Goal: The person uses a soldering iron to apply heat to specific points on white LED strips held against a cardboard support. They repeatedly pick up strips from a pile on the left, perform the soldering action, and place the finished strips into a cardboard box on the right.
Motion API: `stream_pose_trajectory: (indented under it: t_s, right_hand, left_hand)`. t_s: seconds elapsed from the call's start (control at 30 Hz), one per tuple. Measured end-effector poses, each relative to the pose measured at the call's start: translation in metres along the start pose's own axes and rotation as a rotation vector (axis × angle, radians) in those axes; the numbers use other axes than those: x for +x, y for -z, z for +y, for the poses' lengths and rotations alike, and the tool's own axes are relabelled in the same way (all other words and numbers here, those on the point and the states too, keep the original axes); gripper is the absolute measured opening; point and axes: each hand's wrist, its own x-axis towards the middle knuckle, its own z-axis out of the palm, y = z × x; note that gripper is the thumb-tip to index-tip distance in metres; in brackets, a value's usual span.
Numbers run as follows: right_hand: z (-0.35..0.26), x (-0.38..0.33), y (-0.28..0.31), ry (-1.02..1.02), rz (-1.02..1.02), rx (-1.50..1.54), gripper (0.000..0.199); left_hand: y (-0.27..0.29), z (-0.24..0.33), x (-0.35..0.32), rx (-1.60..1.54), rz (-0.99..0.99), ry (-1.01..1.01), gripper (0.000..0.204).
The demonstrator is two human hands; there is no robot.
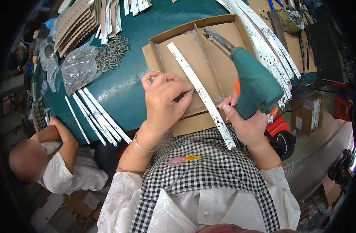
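A narrow white LED strip (204,97) slants across a shallow cardboard tray (182,54), its near end reaching past the tray toward my apron. Beside the strip's left edge is my left hand (162,97), with thumb and forefinger pinched together; whatever lies between them is too small to make out. My right hand (250,128) grips the handle of a green pistol-shaped soldering gun (255,79) with an orange trigger. Its long metal tip points away to the upper left, over the tray's right compartment. The right thumb comes close to the strip's right edge.
Finished-looking strips (96,116) lie at the left table edge; more strips (267,46) fan out at the right. A heap of small metal parts (112,52) spills from a plastic bag (81,66). Stacked brown boards (79,23) stand behind. Another person (73,167) sits at left.
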Motion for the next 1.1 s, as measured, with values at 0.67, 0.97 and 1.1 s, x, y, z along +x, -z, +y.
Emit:
stream_pose_trajectory:
  t_s: [0.67, 0.97, 1.1]
  right_hand:
    - [0.013, -0.004, -0.003, 0.019, 0.018, -0.217, 0.037]
    - [0.011, -0.005, -0.004, -0.004, 0.052, -0.216, 0.035]
    - [0.004, -0.001, -0.005, 0.001, 0.004, -0.285, 0.026]
  left_hand:
    - [-0.001, -0.001, -0.004, -0.086, -0.084, 0.156, 0.012]
    - [0.0, -0.001, -0.002, -0.105, -0.08, 0.12, 0.012]
    - [-0.001, -0.001, -0.001, -0.074, -0.077, 0.091, 0.011]
